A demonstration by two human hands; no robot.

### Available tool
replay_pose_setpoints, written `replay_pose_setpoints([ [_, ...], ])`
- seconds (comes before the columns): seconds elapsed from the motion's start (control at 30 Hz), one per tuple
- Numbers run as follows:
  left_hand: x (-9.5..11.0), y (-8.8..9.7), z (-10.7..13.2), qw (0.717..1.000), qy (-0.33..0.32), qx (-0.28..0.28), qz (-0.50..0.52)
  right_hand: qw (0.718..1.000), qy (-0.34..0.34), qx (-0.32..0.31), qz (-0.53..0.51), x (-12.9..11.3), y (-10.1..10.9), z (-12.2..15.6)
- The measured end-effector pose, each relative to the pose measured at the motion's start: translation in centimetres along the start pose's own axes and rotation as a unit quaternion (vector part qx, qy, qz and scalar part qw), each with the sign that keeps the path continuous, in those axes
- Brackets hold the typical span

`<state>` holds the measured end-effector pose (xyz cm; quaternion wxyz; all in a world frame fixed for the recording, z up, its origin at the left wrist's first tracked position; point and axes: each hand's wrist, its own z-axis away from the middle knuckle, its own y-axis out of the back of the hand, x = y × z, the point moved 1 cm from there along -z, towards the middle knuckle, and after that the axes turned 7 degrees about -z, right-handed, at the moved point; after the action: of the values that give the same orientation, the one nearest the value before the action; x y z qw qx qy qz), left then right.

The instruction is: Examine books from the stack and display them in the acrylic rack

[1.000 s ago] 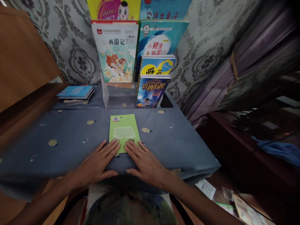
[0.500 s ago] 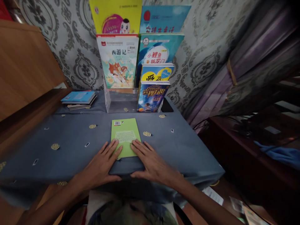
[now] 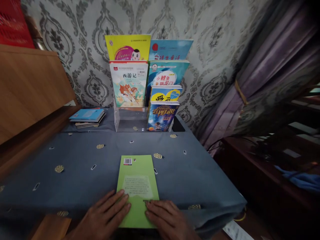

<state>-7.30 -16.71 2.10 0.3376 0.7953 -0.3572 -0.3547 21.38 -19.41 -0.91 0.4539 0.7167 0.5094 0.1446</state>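
Note:
A light-green book (image 3: 137, 170) lies with its barcode side up at the front of the cloth-covered table, its near end at the table's edge. The fingers of my left hand (image 3: 106, 213) press on its left side near the bottom. On the opposite side, the fingers of my right hand (image 3: 168, 216) rest over the lower right edge. Both thumbs are hidden, and the hands appear to hold the book between them.
A clear acrylic rack (image 3: 130, 124) with several upright children's books (image 3: 128, 85) stands at the back. Left of it lies a small stack of books (image 3: 87, 115). A black phone-like object (image 3: 178, 125) lies beside the rack. A wooden panel (image 3: 32, 83) borders the left.
Both hands have drawn the green book across the table towards me, to the front edge. My view has tilted upward, showing more wall.

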Motion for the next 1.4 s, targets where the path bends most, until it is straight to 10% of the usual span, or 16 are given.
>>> replay_pose_setpoints([
  [0.17,-4.6,1.2,-4.4,0.978,0.121,0.051,0.160,0.981,-0.059,0.113,-0.144,4.0,3.3,-3.5],
  [0.33,-10.1,-3.2,-8.3,0.878,0.379,0.054,0.288,0.908,-0.284,0.191,-0.243,9.3,2.1,-8.1],
  [0.5,-12.6,-8.7,-9.8,0.830,0.409,0.029,0.380,0.862,-0.331,0.219,-0.315,12.4,0.9,-11.2],
  [0.7,-12.9,-10.0,-8.9,0.809,0.451,-0.056,0.373,0.818,-0.423,0.160,-0.355,14.2,1.3,-11.2],
  [1.0,-11.2,-8.3,-9.3,0.879,0.361,-0.306,0.056,0.883,-0.468,-0.021,0.008,12.6,2.3,-10.5],
  [1.27,-13.2,-12.2,-9.7,0.931,0.301,-0.199,0.045,0.974,-0.223,-0.043,0.005,11.8,-1.7,-15.4],
  [1.4,-13.7,-14.2,-8.2,0.941,0.288,-0.168,0.060,0.974,-0.212,-0.078,-0.038,13.2,-5.0,-17.5],
])
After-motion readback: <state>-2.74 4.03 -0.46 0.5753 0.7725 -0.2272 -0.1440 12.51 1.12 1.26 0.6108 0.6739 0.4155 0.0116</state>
